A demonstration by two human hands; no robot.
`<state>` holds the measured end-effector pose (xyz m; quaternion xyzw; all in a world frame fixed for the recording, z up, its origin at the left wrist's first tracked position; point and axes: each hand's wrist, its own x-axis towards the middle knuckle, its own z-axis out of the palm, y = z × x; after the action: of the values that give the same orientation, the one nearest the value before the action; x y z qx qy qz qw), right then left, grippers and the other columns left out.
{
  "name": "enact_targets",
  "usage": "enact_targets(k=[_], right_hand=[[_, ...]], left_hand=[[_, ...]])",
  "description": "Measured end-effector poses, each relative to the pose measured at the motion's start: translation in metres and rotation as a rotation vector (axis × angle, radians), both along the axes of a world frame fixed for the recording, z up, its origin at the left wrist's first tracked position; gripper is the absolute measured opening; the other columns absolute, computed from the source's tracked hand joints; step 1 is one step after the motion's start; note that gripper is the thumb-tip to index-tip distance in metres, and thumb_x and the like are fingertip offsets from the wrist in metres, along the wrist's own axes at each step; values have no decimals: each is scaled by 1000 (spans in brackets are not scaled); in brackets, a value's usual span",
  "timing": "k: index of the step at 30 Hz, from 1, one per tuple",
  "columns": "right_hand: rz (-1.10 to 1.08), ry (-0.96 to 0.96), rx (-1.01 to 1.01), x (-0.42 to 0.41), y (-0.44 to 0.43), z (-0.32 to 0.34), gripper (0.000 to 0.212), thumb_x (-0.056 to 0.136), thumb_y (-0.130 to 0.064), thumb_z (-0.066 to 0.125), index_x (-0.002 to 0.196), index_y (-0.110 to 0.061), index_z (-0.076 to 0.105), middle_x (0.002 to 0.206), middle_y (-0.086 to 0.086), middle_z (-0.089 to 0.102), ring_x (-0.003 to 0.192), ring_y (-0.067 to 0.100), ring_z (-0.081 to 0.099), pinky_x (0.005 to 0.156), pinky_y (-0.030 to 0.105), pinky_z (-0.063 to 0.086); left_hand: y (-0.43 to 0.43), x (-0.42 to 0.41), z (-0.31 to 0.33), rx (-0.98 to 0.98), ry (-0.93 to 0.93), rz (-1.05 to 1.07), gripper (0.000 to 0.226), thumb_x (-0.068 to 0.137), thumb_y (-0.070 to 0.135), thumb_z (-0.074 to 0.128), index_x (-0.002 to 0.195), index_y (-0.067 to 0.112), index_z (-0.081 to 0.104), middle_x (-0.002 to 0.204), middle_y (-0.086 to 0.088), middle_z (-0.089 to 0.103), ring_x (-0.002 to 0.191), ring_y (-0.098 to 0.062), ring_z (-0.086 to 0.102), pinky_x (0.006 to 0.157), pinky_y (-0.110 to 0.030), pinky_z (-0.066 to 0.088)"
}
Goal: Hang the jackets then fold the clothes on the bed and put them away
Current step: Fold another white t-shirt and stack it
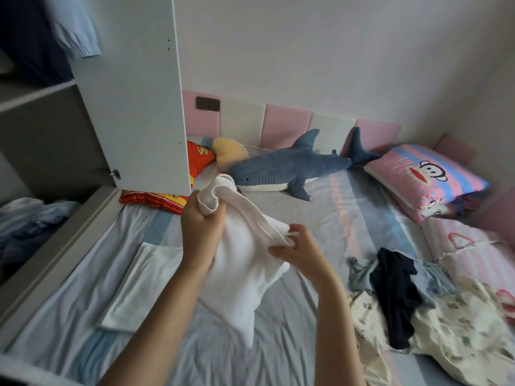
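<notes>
above the bed (pixel 320 218), left hand (pixel 199 232) and right hand (pixel 298 246) grip white garment (pixel 245 263).

A wardrobe door (pixel 133 93) hides the middle of a red cushion (pixel 199 160). A pale blue sleeve (pixel 75 32) hanging inside is cut off by the top edge. A bundle of blue clothes (pixel 33 218) lower down is blurred and cut by the left edge. The left grip (pixel 200 227) buries its fingertips in a white cloth (pixel 245 260). A shark toy (pixel 287 165) covers part of a yellow plush (pixel 231 154). A cream printed cloth (pixel 451 330) runs off the bottom edge.
</notes>
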<state>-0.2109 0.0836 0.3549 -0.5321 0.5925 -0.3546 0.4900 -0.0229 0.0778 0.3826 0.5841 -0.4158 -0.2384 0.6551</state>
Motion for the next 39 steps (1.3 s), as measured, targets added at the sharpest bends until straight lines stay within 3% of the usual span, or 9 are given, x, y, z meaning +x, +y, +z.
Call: enact_targets(k=[4, 9, 13, 17, 20, 25, 29, 35, 39], right_hand=[[-47, -27, -37, -3, -1, -6, 13, 80, -1, 72, 81, -10, 62, 71, -2, 62, 66, 8, 57, 62, 17, 44], [-252, -278, -249, -10, -2, -2, 18, 89, -4, 62, 80, -18, 69, 72, -2, 64, 74, 16, 55, 72, 34, 45], [-415, -266, -515, -16, 0, 16, 36, 94, 0, 53, 76, -27, 69, 65, -18, 64, 63, -3, 52, 62, 15, 41], [-473, -61, -664, -38, -11, 35, 15, 91, -11, 52, 83, -16, 65, 64, -19, 61, 61, -9, 49, 62, 12, 39], [-471, 143, -741, -51, -14, 47, 12, 91, -5, 53, 91, -10, 64, 74, -16, 59, 66, -13, 52, 66, 7, 38], [-472, 300, -652, -61, -19, 41, 14, 94, -10, 55, 88, -22, 61, 75, -9, 61, 68, 1, 51, 70, 23, 39], [-499, 406, -861, -68, -10, 52, 11, 91, -7, 57, 89, -11, 66, 81, -3, 62, 71, 4, 52, 69, 12, 40], [-588, 290, -832, -89, -14, 62, 11, 87, -27, 56, 88, -21, 65, 74, -20, 62, 66, -5, 51, 68, 24, 44], [-544, 314, -932, -84, -7, 66, 19, 87, -31, 54, 89, -16, 65, 78, -18, 60, 70, -6, 52, 67, 15, 41]], left_hand=[[0, 6, -1, -22, 96, -3, 19, 75, 21, 57, 84, 4, 58, 72, 6, 58, 62, -1, 49, 60, -12, 39], [-1, 13, -7, 20, 126, -23, 13, 79, 21, 61, 84, 9, 60, 76, 1, 60, 69, -10, 52, 66, -25, 43], [-2, 23, -14, 71, -9, -124, 20, 87, 14, 65, 70, 23, 58, 64, 5, 57, 56, -4, 49, 58, -23, 41], [-9, 58, -20, 84, -301, -256, 15, 74, 16, 58, 79, 9, 70, 71, -8, 67, 69, -11, 57, 65, -31, 45], [-13, 77, -9, 4, -483, -311, 4, 72, 17, 61, 70, 14, 63, 61, 1, 59, 63, 2, 49, 60, -27, 39], [-20, 90, 2, -52, -679, -327, 46, 76, 25, 79, 52, 28, 39, 49, 2, 41, 53, -19, 33, 49, -24, 24], [-17, 93, 6, -109, -789, -286, 38, 72, 29, 82, 56, 13, 52, 49, 0, 44, 50, -25, 38, 48, -24, 25], [-37, 103, -12, 44, -720, -405, 18, 80, 28, 75, 80, 10, 70, 71, -4, 69, 68, -26, 65, 67, -37, 50], [-35, 108, -26, -29, -849, -334, 28, 83, 35, 57, 84, 11, 71, 68, -6, 69, 63, -26, 64, 59, -39, 51]])
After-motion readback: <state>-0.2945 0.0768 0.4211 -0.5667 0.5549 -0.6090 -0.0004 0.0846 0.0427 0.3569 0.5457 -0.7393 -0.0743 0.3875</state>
